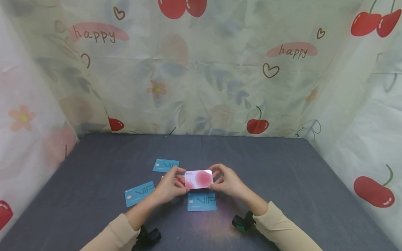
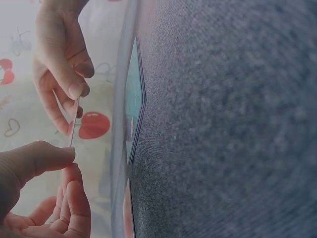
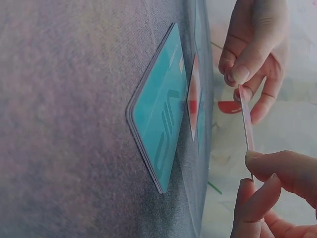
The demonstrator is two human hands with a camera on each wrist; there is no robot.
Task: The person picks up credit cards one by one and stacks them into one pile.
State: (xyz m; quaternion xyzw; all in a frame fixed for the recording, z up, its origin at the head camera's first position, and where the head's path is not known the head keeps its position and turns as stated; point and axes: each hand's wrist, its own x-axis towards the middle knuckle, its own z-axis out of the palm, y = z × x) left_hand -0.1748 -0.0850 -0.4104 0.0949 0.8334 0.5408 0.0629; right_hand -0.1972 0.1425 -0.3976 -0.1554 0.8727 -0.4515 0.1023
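Note:
A white card with pink circles (image 1: 199, 179) is held up over the table. My left hand (image 1: 171, 184) pinches its left end between thumb and fingers, and my right hand (image 1: 228, 181) pinches the right end. In both wrist views the held card (image 2: 74, 121) appears nearly edge-on, well above the cloth. Just in front of it lies a small stack of blue VIP cards (image 1: 202, 202), whose layered edges show in the right wrist view. Another pink-and-white card (image 3: 193, 99) lies on the table behind that stack, mostly hidden by my left hand in the head view.
One blue VIP card (image 1: 165, 165) lies behind my left hand, and another blue VIP card (image 1: 139, 194) lies beside my left forearm. Dark grey cloth covers the table (image 1: 267, 167). A printed curtain (image 1: 201, 87) closes off the back and sides. Black wrist devices (image 1: 243, 223) hang under both forearms.

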